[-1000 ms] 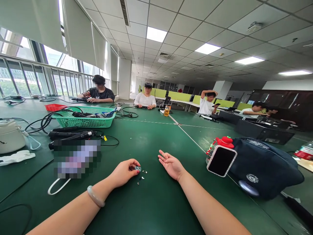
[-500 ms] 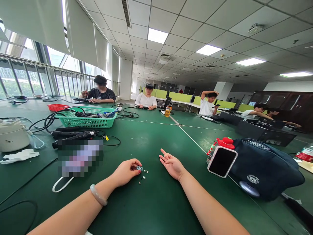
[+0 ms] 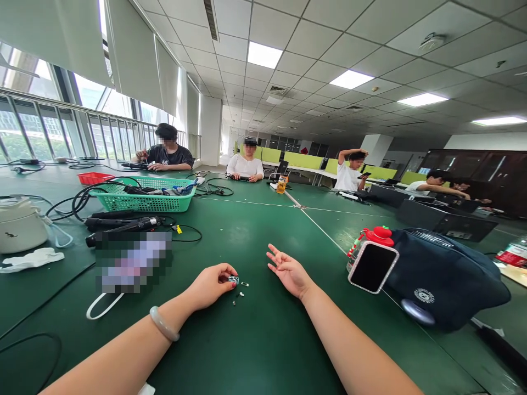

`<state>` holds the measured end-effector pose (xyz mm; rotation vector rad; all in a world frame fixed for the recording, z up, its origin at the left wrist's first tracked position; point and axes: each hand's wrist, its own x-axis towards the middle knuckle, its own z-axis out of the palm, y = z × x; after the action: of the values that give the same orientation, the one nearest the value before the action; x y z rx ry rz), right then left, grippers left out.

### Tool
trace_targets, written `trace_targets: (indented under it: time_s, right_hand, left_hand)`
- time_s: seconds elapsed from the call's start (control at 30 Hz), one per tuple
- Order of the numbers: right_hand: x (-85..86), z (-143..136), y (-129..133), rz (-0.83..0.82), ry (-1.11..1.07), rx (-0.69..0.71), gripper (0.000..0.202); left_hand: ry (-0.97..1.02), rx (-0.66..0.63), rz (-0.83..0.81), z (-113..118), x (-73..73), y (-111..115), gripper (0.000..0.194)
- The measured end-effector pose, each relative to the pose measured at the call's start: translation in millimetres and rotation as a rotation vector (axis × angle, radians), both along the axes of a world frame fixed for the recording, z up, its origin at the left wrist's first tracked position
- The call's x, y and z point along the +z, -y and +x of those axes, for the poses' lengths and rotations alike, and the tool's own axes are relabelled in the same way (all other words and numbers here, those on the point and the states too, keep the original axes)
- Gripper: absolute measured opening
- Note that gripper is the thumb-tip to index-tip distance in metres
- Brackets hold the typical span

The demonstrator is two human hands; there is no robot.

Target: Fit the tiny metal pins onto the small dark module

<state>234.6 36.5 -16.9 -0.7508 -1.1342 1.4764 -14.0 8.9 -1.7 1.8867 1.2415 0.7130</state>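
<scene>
Smooth green surface. Left hand: fingers narrow, pinching small blue-white rectangular board. Small pale oblong part lies just right of those fingers, long axis roughly sideways; right hand farther, fingers loosely spread, holding nothing.

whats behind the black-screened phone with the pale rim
A red-lidded bottle, its top and a sliver of its left side showing, and part of a navy fabric bag. The phone covers most of the bottle's body, which can't be seen.
</scene>
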Motion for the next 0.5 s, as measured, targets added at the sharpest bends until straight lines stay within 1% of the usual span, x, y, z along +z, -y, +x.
trace_targets:
  time_s: [0.13, 0.2, 0.33, 0.43, 0.47, 0.5]
  right_hand:
    - [19.8, 8.5, 6.5, 0.151, -0.123, -0.016, 0.016]
    - [25.4, 15.3, 7.0, 0.218, -0.194, -0.04, 0.019]
    - [25.2, 27.0, 3.8, 0.255, -0.242, -0.088, 0.021]
    - [23.6, 28.7, 2.7, 0.232, -0.223, -0.042, 0.017]
    - [23.9, 27.7, 3.3, 0.22, -0.212, -0.016, 0.024]
    - [24.6, 26.0, 4.3, 0.211, -0.199, 0.008, 0.037]
  left_hand:
    - [-0.01, -0.001, -0.003, -0.6, 0.4, 0.4, 0.029]
    - [-0.017, -0.005, -0.001, -0.3, 1.2, 1.0, 0.028]
    - [-0.018, -0.011, 0.001, 0.2, 1.9, 1.2, 0.026]
    - [-0.02, -0.008, 0.003, 0.0, 1.8, 1.0, 0.027]
    - [-0.02, -0.007, 0.002, -0.1, 1.7, 0.9, 0.026]
    - [-0.019, -0.006, 0.003, -0.3, 1.6, 0.8, 0.026]
